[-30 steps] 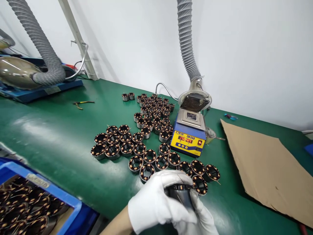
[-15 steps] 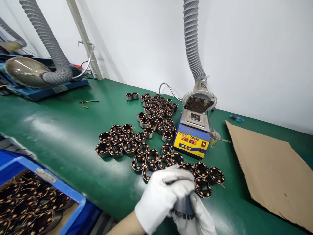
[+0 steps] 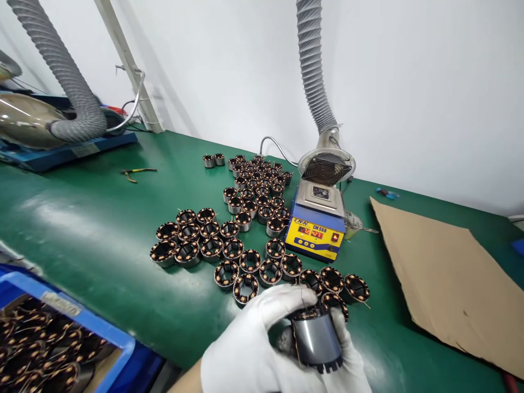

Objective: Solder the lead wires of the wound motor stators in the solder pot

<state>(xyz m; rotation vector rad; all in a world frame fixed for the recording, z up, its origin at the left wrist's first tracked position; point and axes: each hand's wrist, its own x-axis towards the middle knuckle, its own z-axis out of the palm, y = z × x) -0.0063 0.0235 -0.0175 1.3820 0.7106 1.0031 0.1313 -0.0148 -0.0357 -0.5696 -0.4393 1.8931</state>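
Between my white-gloved hands, low in the picture, is a motor stator with a smooth grey outer wall and dark teeth at its lower rim. My left hand curls around its left side, a finger reaching over the copper-wound top, where a thin wire lead stands up. From the right, my right hand grips the stator's side, with part of that hand hidden behind it. Several more stators stand on the green bench just beyond my hands, one partly covered by my right fingers.
A blue and yellow solder pot sits under an extraction hood. Flat cardboard lies to the right. At lower left is a blue bin of wound stators. Cutters lie at back left.
My left fingers have spread from over the stator's top to its left side, uncovering its wall and a wire lead. The view has shifted slightly, moving the bench things left.
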